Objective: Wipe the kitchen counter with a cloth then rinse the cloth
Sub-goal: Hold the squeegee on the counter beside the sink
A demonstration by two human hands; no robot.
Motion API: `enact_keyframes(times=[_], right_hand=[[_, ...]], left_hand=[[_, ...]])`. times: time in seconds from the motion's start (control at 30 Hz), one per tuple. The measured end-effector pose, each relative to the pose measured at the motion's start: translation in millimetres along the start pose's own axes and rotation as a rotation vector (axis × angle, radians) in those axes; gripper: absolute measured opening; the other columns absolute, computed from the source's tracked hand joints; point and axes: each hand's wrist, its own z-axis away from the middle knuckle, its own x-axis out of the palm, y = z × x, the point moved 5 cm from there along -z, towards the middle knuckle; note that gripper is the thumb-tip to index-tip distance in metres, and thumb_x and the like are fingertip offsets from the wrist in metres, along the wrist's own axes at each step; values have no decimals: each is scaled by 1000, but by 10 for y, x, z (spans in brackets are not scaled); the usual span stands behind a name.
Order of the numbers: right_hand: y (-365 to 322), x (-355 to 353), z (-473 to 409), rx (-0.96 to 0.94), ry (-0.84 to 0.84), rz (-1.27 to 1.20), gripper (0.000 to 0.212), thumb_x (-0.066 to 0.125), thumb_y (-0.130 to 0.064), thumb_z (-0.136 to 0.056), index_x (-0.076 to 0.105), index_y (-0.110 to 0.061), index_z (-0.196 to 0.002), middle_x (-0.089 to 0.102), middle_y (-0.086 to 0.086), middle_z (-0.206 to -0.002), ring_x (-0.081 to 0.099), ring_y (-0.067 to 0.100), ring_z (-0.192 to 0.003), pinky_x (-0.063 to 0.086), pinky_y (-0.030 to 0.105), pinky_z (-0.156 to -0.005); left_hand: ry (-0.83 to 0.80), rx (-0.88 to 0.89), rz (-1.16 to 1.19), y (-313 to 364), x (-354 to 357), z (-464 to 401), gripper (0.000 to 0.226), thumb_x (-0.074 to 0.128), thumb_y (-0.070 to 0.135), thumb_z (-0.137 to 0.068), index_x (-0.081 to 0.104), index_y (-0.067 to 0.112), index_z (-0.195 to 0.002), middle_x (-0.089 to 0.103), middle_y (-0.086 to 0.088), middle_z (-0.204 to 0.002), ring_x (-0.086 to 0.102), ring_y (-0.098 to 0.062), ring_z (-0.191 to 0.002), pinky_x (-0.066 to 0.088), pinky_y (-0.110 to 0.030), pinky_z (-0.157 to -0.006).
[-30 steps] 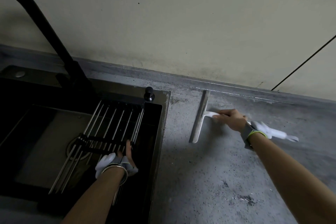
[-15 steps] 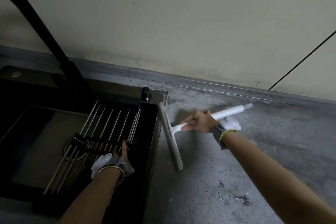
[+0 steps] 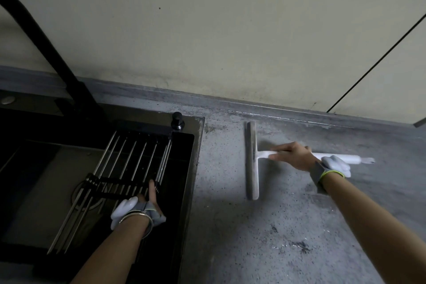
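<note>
We see the black faucet (image 3: 53, 53) cut by the left edge, and the sink (image 3: 198, 145) runs out at the left and bottom. The left hand (image 3: 145, 200) hides most fingers under the rack (image 3: 119, 187). The right hand (image 3: 292, 157) covers the middle of the squeegee handle (image 3: 341, 158).

white squeegee (image 3: 252, 160), blade flat on grey counter (image 3: 230, 226)

Dim, murky view from my head.
The sink (image 3: 57, 168) is nearly black; wide-angle bending curves the wall (image 3: 207, 30) edges; detail looks soft.
</note>
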Motion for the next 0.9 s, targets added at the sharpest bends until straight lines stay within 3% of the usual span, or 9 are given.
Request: enact_keyframes(times=[0.17, 0.4, 0.63, 0.77, 0.9], right_hand=[[1, 137, 99, -5, -40, 67, 27, 62, -50, -82, 67, -39, -107, 63, -14, -96, 49, 12, -105, 15, 31, -83], [-414, 432, 270, -176, -87, 171, 32, 61, -45, -85, 64, -35, -115, 61, -17, -119, 45, 7, -103, 16, 29, -82], [-771, 853, 453, -271, -160, 86, 30, 63, -40, -84, 65, -32, -113, 63, -18, -118, 49, 8, -113, 15, 26, -85], [-916, 1064, 542, -322, -209, 60, 29, 64, -39, -84, 66, -31, -112, 64, -19, -117, 47, 7, -110, 15, 28, -79], [-922, 1070, 630, -332, -219, 69, 30, 64, -40, -83, 67, -32, -112, 64, -20, -116, 47, 5, -106, 16, 29, -80]], left_hand=[[15, -6, -26, -40, 33, -71, 95, 41, 48, -94, -32, 12, -142, 12, -27, -153, 35, -35, -136, 30, -38, -112], [92, -16, -108, -100, 142, -228, 89, 29, 52, -95, -28, 6, -144, 26, -25, -150, 45, -32, -129, 36, -38, -108], [104, -27, -64, -132, 172, -248, 95, 38, 52, -91, -31, 12, -144, 20, -23, -153, 43, -33, -130, 35, -38, -108], [122, -36, 11, -107, 179, -242, 97, 46, 48, -91, -27, 13, -145, 15, -21, -154, 36, -33, -135, 30, -38, -111], [110, -30, 1, -150, 179, -257, 105, 45, 59, -85, -32, 17, -143, 14, -23, -154, 38, -33, -134, 29, -39, -112]])
